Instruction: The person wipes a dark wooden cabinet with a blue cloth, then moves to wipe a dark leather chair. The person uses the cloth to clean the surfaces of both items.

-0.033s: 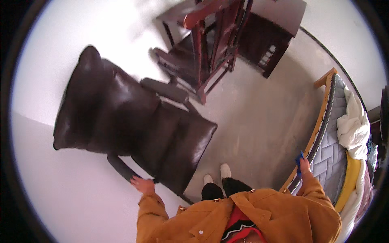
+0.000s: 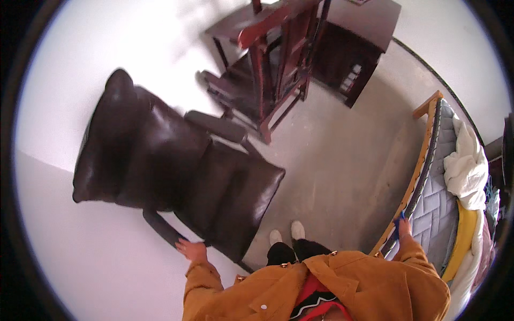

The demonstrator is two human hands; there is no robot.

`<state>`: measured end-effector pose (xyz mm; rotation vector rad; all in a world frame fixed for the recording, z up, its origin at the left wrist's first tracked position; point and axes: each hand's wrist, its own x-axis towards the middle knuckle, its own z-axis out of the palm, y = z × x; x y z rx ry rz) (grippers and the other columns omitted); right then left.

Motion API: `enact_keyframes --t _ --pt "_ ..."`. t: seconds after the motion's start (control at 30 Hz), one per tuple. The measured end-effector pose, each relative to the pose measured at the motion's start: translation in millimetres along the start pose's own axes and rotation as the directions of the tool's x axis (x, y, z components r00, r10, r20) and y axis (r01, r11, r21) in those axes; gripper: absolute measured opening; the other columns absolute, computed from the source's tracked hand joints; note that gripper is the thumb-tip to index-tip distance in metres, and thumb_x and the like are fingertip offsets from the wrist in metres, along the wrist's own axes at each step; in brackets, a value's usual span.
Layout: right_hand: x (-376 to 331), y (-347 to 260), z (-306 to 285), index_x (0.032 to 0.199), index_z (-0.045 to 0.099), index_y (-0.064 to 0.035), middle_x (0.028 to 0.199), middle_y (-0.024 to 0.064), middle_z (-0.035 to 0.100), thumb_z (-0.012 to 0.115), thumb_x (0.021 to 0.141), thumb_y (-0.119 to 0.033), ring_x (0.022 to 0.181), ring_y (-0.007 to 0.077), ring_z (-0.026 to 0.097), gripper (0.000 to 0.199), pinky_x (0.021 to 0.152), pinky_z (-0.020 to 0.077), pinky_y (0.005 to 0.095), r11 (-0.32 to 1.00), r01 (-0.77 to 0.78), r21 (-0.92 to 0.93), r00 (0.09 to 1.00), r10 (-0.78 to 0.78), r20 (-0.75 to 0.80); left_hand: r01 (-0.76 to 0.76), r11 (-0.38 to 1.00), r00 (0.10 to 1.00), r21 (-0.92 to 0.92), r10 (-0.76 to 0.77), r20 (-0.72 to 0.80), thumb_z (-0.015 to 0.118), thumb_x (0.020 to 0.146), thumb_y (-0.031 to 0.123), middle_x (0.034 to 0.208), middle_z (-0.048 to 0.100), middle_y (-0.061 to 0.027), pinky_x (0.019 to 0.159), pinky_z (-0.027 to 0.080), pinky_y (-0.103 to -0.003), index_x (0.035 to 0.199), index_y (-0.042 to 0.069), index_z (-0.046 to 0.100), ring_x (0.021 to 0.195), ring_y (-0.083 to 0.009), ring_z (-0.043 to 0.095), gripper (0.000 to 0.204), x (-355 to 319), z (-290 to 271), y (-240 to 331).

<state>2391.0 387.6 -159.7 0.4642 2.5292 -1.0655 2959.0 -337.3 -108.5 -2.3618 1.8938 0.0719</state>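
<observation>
A dark brown leather reclining chair [image 2: 176,160] stands to my left, its padded back and seat facing up. My left hand [image 2: 191,250] is at the near end of its dark armrest [image 2: 162,227]. The fingers there are spread over the end and wrap round nothing. On the other side my right hand [image 2: 405,229] grips a crumpled blue cloth [image 2: 399,220], close beside the wooden edge of the bed [image 2: 419,166]. How far the cloth touches the bed edge I cannot tell.
A dark red wooden chair [image 2: 267,80] stands beyond the recliner, next to a dark wooden desk [image 2: 342,59]. The bed carries a grey quilted mattress [image 2: 436,208], a white bundled cover [image 2: 466,171] and yellow bedding [image 2: 465,224]. A white wall [image 2: 48,214] runs along the left.
My right hand with the blue cloth has shifted slightly nearer to me along the bed edge. My left hand stays at the armrest, and the view has tipped a little.
</observation>
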Motion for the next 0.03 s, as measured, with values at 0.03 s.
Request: enact_keyframes --t 0.03 --pt "7.9 36.5 -22.7 0.124 0.068 -0.0056 0.113 0.0112 0.073 0.054 0.095 -0.033 0.103 0.0225 0.068 0.043 0.094 0.0489 0.0327 0.998 0.059 0.037 0.998 -0.06 0.036 -0.003 1.0 1.0 0.001 0.003 -0.014 0.067 0.08 0.026 0.159 0.027 -0.0265 0.113 0.028 -0.065 0.153 0.001 0.027 0.148 -0.0451 0.021 0.087 3.1 14.4 -1.4"
